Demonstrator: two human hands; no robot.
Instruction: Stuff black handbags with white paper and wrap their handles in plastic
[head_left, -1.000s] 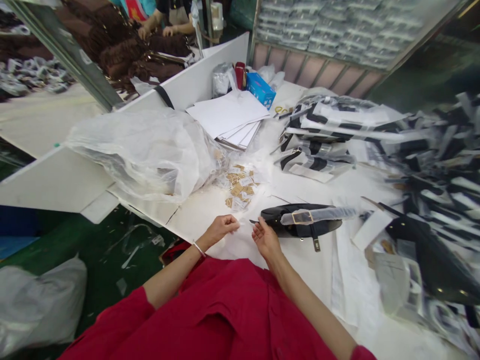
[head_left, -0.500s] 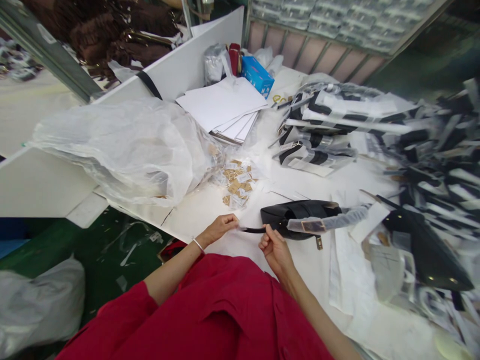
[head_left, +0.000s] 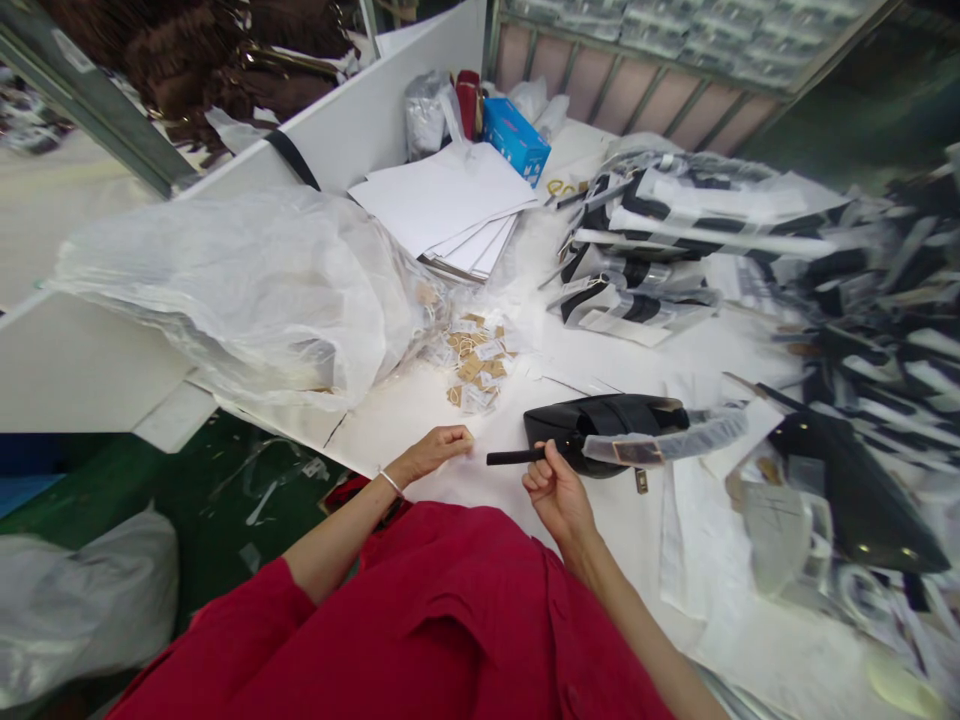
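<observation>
A black handbag lies on the white table in front of me, with clear wrap around its handle and a small metal clasp hanging at its near side. My right hand pinches a narrow black strap beside the bag, and the strap's free end points left. Just left of that end, my left hand has its fingers pressed together, apart from the strap. Whatever is between those fingers is too small to make out. Beyond the hands sits a pile of brown and white tags with strings.
A big translucent plastic bag covers the table's left side. White sheets and a blue box stand behind. Wrapped black bags crowd the right, near a tape dispenser. The table's near edge runs at lower left.
My left hand has come off the strap's end and sits slightly left of it. The strap's tip now shows free, while my right hand keeps hold.
</observation>
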